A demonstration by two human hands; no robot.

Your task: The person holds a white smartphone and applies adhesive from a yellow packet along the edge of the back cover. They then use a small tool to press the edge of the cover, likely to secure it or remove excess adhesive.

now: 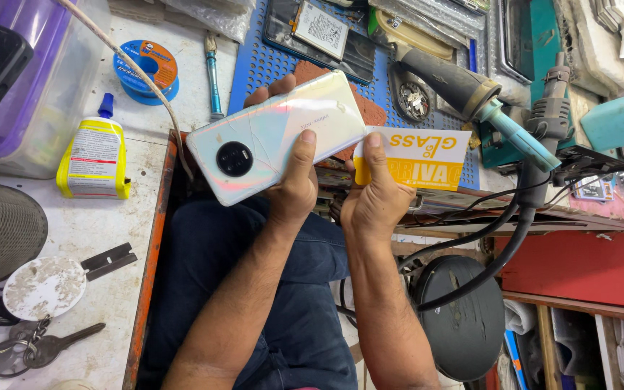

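Note:
My left hand (294,184) holds a white iridescent smartphone (276,133) back side up, thumb across its rear panel. The phone has a round black camera module (234,159) and fine cracks on its back. My right hand (373,195) grips a flat white and yellow cardboard package (413,157) by its left end, thumb on top. The package's edge meets the phone's right end. Both are held above my lap, in front of a blue perforated mat (269,61).
On the white bench at left stand a yellow glue bottle (94,155), a blue solder spool (146,68), keys (41,347) and a round white disc (43,287). A hot-air tool (471,90), black hoses (500,238) and a round stool (464,318) lie right.

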